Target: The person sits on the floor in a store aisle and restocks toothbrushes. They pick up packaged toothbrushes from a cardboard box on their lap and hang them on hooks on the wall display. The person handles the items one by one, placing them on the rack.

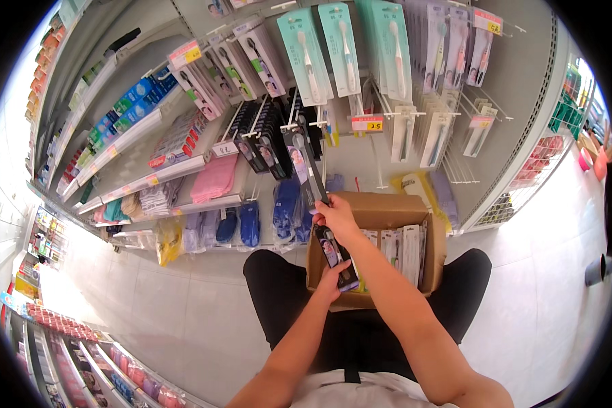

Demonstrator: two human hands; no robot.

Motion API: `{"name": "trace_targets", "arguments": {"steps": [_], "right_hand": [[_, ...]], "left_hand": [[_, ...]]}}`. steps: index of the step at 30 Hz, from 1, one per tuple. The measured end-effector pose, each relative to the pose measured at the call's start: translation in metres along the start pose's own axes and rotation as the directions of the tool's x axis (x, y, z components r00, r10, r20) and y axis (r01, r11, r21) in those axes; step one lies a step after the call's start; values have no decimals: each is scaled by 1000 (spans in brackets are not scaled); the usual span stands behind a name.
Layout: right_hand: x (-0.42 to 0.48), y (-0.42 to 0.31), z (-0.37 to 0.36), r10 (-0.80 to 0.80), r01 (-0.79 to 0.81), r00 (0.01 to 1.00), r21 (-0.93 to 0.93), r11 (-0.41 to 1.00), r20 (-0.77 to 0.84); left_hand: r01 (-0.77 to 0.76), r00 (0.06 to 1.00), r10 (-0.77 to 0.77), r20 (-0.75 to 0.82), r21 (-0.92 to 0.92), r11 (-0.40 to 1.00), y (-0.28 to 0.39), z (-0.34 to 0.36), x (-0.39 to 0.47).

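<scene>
My left hand (331,283) grips the lower end of a small stack of black toothbrush packs (336,255), above the left side of an open cardboard box (377,203). With its fingers on the lower end of another black toothbrush pack (306,168), my right hand (336,217) is just above that stack. This pack slants up to the hooks, where more black packs hang; whether it hangs on a hook I cannot tell. Inside the box stand several white toothbrush packs (410,250).
Mint-green toothbrush packs (306,56) hang above, black ones (270,143) to the left. Blue slippers in plastic (285,209) hang low. Shelves with toothpaste boxes (132,102) and a pink towel (214,178) are at left. A wire basket (535,163) stands at right.
</scene>
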State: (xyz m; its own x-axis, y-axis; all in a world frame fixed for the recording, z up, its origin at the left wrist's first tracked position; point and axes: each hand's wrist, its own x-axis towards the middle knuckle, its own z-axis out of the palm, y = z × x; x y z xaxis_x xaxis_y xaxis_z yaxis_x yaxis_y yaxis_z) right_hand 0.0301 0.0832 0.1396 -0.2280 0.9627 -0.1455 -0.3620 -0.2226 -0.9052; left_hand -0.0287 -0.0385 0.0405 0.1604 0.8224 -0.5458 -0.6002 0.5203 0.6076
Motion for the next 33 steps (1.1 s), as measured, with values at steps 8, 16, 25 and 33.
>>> {"name": "trace_targets", "arguments": {"steps": [8,16,25,33], "right_hand": [[26,28,-3,149,-143,988,517,844,30],[53,62,13,164,-166,985,570,805,54],[39,36,18,240,-238,969,520,820,64],[47,43,14,279,-255,959,559,789,43]], "left_hand": [[45,996,-38,-79,86,995,3,16,-6],[51,999,-50,-21,40,998,-3,-6,5],[-45,996,22,89,260,964,-12,-35,29],[3,996,18,-86,235,972,-10,-25,25]]}}
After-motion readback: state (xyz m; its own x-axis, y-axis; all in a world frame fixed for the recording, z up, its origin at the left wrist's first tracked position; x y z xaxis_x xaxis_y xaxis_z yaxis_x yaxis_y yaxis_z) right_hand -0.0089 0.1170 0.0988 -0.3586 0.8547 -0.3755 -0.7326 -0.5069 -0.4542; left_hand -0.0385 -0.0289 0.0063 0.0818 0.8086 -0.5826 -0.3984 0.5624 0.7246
